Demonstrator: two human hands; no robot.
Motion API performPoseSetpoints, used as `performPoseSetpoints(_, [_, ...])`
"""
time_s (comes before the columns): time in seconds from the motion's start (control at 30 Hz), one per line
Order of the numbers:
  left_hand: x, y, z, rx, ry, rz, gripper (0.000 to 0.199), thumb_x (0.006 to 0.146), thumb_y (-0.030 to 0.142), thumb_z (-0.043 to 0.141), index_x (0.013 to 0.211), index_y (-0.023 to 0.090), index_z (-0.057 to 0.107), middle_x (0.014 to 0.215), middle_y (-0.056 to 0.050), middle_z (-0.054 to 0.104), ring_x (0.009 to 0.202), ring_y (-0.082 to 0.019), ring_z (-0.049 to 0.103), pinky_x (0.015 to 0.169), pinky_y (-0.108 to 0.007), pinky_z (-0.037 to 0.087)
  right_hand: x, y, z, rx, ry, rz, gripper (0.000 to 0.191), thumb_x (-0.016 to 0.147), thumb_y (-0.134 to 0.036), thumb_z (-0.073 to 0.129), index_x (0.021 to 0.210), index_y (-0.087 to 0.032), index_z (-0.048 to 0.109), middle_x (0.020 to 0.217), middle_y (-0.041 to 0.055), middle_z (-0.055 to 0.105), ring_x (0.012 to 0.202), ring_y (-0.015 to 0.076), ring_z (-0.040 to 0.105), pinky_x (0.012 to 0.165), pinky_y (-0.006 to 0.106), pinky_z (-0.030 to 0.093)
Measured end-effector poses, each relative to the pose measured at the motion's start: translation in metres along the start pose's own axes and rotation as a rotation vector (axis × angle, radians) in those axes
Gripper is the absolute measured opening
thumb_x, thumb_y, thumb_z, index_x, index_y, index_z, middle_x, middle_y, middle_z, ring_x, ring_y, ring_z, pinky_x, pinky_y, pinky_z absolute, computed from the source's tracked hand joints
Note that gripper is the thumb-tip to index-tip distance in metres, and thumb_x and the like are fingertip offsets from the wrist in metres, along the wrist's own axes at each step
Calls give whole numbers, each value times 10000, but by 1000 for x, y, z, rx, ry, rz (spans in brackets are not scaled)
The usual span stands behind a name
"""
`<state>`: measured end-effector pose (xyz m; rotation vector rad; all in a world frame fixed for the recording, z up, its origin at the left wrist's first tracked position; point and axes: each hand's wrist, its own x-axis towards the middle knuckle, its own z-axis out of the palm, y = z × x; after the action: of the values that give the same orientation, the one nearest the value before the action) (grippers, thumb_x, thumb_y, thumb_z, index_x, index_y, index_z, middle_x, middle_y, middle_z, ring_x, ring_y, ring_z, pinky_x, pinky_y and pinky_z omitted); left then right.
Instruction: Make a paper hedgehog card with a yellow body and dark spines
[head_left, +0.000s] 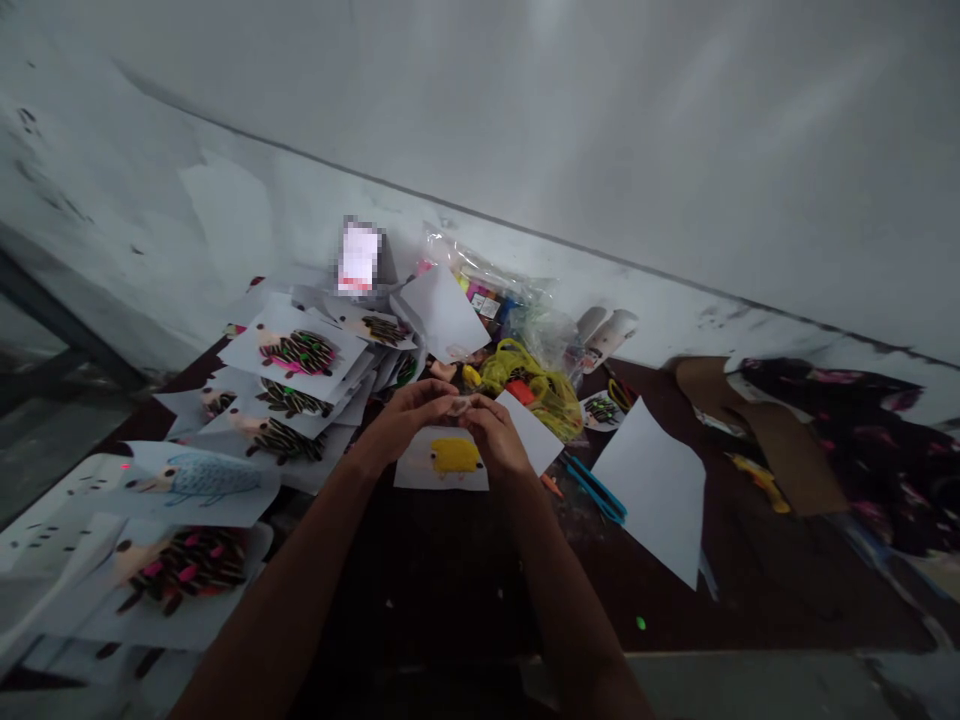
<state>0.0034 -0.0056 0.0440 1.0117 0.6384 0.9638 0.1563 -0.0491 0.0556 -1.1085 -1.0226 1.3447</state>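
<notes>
My left hand (405, 418) and my right hand (493, 432) meet over the middle of the table, fingertips pinched together. Between them they grip a small pale lump (457, 404), mostly covered by the fingers, so its exact kind is unclear. Just below the hands lies a white sheet (409, 472) bearing a yellow rounded animal figure (454, 456) with dark spots at its ends. Right behind the fingertips is a yellow-green plastic bag (510, 368) with an orange-red piece (520, 391) on it.
Stacked at left are paper sheets with hedgehog figures (296, 352) and a blue-coloured drawing (214, 477). A lit phone (360, 257) leans against the wall. At right are a blue long tool (596, 490), a large white sheet (660, 485), cardboard (795, 450) and dark patterned cloth (847, 420).
</notes>
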Motion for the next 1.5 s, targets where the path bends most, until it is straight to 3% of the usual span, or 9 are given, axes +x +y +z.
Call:
performPoseSetpoints(0.13, [0,2,-6,164,-31,25,313,663,390,854,792,169,674,741,7,652,681,-137,574,660,-264,456,2,3,1,-119,31,-144,200,779,-422,705,761,-225,677,753,-4,672,704,153,580,682,278,476])
performPoseSetpoints(0.33, [5,-11,4,459,297,270,185,730,290,740,705,197,583,650,32,560,613,-135,476,603,-264,358,10,17,0,-297,169,-297,301,766,-504,721,764,-207,671,721,10,685,696,164,604,689,302,519])
performPoseSetpoints(0.5, [4,-15,4,639,515,406,146,718,175,685,688,214,547,639,33,513,614,-149,447,617,-281,332,0,21,14,-516,202,-418,208,854,-381,625,742,-209,660,682,-3,621,662,145,554,659,279,473])
performPoseSetpoints(0.6, [5,-13,-1,488,402,382,85,732,232,676,741,201,597,730,12,588,678,-152,521,638,-270,396,-6,16,20,-595,122,-545,182,876,-326,599,753,-221,683,688,-1,615,672,149,559,683,287,469])
performPoseSetpoints(0.7, [5,-8,-2,239,268,267,218,707,348,751,752,188,610,711,23,591,633,-131,525,586,-250,431,-7,12,18,-552,24,-523,195,893,-354,596,797,-223,703,745,16,671,681,151,593,686,289,486])
performPoseSetpoints(0.9, [1,-1,5,-31,180,151,362,657,435,866,791,178,650,671,39,602,501,-66,473,507,-219,419,-3,11,8,-427,278,-401,292,867,-481,623,749,-215,625,633,-16,593,591,132,525,609,271,465])
performPoseSetpoints(1.07, [1,-4,6,-61,129,152,353,620,417,883,803,168,713,750,-7,689,499,-71,500,470,-222,369,-2,8,9,-362,222,-396,245,830,-461,671,854,-216,667,715,-1,631,619,144,558,621,284,490])
performPoseSetpoints(1.27, [0,-3,4,25,40,120,310,673,407,849,806,156,725,655,-9,670,512,-104,537,499,-243,417,-1,5,8,-313,243,-382,250,809,-470,687,841,-222,681,693,-7,653,612,151,578,624,297,507])
performPoseSetpoints(1.5, [1,-5,1,-15,8,105,326,603,358,894,720,161,663,574,23,636,458,-87,518,464,-219,433,0,1,1,-323,132,-322,284,791,-488,706,728,-212,678,648,-11,635,584,137,547,583,278,476])
